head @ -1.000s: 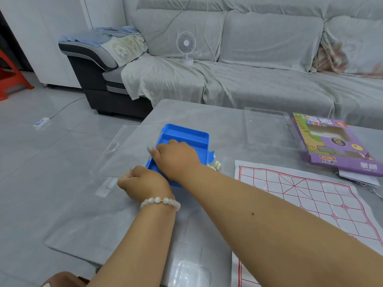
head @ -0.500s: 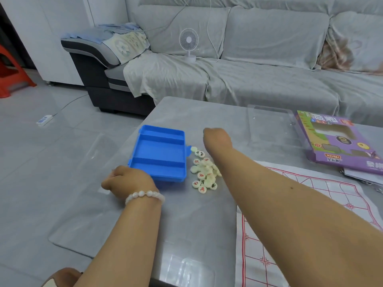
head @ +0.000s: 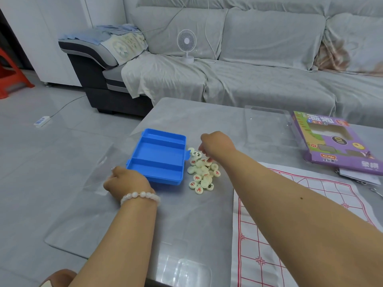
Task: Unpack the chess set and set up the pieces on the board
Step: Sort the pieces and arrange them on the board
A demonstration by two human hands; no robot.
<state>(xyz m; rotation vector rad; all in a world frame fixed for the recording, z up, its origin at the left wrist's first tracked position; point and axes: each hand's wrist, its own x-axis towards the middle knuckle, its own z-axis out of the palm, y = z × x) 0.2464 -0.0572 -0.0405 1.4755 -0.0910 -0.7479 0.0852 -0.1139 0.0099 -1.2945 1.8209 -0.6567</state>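
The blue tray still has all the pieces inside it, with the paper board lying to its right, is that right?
Not quite. The head view shows the blue tray empty; the pieces lie in a heap on the table just right of it. The paper board does lie to the right.

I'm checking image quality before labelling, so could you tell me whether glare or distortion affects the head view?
Head view: ceiling light glares off the glossy table near the bottom edge; wide-angle bending curves the paper board; characters on the pile of pieces are only partly legible.
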